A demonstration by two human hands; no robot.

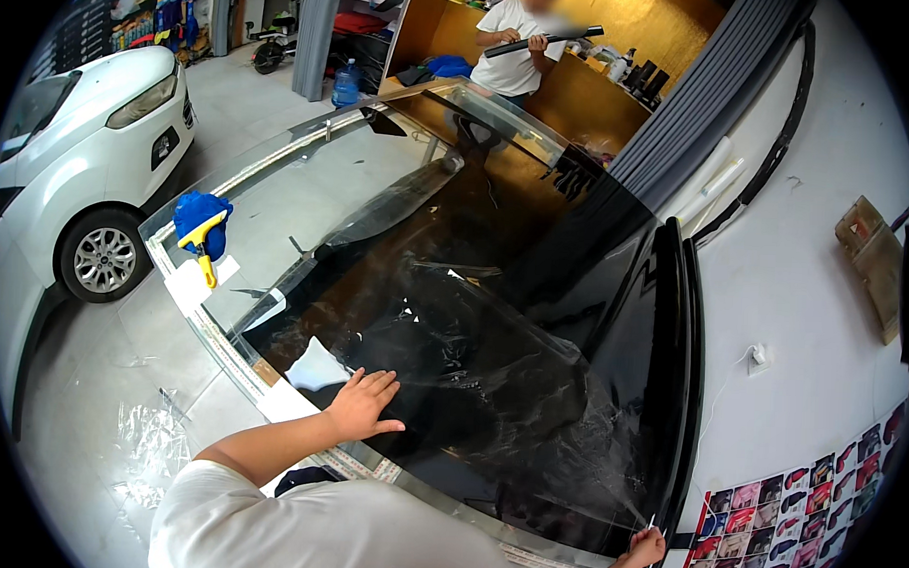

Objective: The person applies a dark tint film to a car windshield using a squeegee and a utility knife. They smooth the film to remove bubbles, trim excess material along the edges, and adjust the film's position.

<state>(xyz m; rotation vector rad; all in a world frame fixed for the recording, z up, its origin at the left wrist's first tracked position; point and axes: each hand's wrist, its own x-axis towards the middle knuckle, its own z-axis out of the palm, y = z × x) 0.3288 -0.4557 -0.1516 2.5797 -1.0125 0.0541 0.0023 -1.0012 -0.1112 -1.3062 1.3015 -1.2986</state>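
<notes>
Glossy, plastic-looking dark film [536, 257]

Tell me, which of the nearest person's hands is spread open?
The left hand, over the dark sheet: it fans open, while the right hand is curled closed.

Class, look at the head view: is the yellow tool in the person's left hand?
No, the yellow tool lies against the blue cloth, while the left hand is spread over the dark sheet.
</notes>
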